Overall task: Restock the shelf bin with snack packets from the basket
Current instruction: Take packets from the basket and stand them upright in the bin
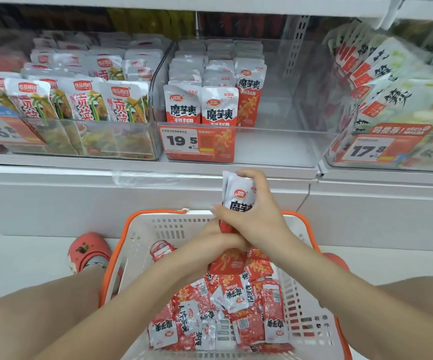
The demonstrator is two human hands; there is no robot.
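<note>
A white basket with an orange rim [142, 235] sits on the floor between my knees, holding several loose red-and-silver snack packets [238, 302]. Above the basket my right hand [259, 211] grips an upright stack of the same packets [238, 196]. My left hand [218, 237] holds the bottom of that stack, partly hidden under the right hand. On the shelf ahead stands the clear shelf bin [275, 149]. Rows of matching packets [218, 105] stand in its left half, and its right half is bare.
A clear bin of green-and-silver packets [85, 100] stands to the left, another bin of white-and-green packets [391, 87] to the right. Price tags 19.5 [181, 140] and 17.8 [369, 150] hang on the bin fronts. My red shoe [88, 250] is left of the basket.
</note>
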